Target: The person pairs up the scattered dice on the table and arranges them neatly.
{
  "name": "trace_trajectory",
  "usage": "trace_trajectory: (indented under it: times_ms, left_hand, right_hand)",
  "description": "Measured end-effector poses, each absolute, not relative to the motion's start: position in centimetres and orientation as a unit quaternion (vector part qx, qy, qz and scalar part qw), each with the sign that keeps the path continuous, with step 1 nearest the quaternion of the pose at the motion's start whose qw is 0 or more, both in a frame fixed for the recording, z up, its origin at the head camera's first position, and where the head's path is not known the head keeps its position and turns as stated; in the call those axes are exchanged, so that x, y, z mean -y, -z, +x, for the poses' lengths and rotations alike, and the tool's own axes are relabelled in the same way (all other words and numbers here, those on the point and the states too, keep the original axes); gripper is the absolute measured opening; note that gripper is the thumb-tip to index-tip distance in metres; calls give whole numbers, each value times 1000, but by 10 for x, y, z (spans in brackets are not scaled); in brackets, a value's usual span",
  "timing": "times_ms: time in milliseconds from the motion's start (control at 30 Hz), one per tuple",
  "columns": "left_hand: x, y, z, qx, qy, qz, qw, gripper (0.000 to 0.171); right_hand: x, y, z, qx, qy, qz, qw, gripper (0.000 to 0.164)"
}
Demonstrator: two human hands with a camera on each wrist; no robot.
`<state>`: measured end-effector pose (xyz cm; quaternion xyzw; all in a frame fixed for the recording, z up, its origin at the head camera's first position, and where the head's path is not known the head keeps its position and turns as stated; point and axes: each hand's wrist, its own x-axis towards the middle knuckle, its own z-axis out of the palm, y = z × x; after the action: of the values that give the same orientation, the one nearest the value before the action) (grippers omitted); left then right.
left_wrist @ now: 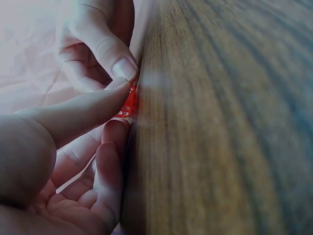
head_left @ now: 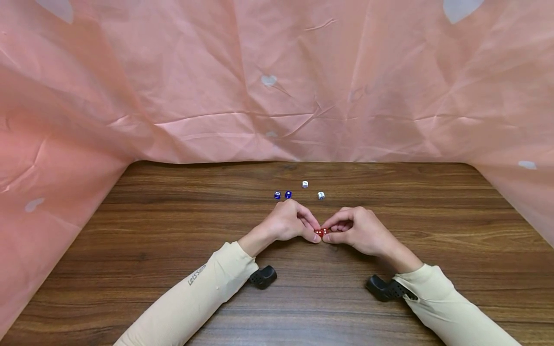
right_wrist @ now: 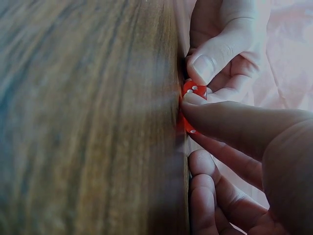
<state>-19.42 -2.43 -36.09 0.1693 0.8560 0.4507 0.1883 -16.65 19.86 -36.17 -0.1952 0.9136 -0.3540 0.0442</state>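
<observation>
Two small red dice with white pips sit side by side on the wooden table, right where both hands meet in the head view. My left hand [head_left: 286,221] pinches the left red die [head_left: 318,232] between thumb and fingers. From the other side, my right hand [head_left: 367,231] pinches the right red die [head_left: 325,231] the same way. Up close in the left wrist view, a red die [left_wrist: 125,108] shows between the fingertips, low at the tabletop. The right wrist view has a red die [right_wrist: 194,89] partly covered by the thumbs.
Beyond the hands, a blue die [head_left: 277,195] lies beside another blue die [head_left: 288,194]. To their right are a white die [head_left: 305,184] and a second, nearer white die [head_left: 321,195]. Pink cloth [head_left: 277,110] with pale hearts hangs around the table [head_left: 182,206].
</observation>
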Motion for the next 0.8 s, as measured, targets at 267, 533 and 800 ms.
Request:
trace_trajectory:
  times_ms: [267,533,800]
  left_hand:
    - [24,363,-194,-859,-446,167,186,20]
    - [27,361,-194,-860,-445,166,186,21]
    - [25,362,-196,-858,-451,166,182,19]
  right_hand:
    - [-198,362,-166,-914,351,-199,44,17]
    - [-196,363,-167,-912,356,-198,48,17]
    - [-198,363,-166,-913,356,-196,41,17]
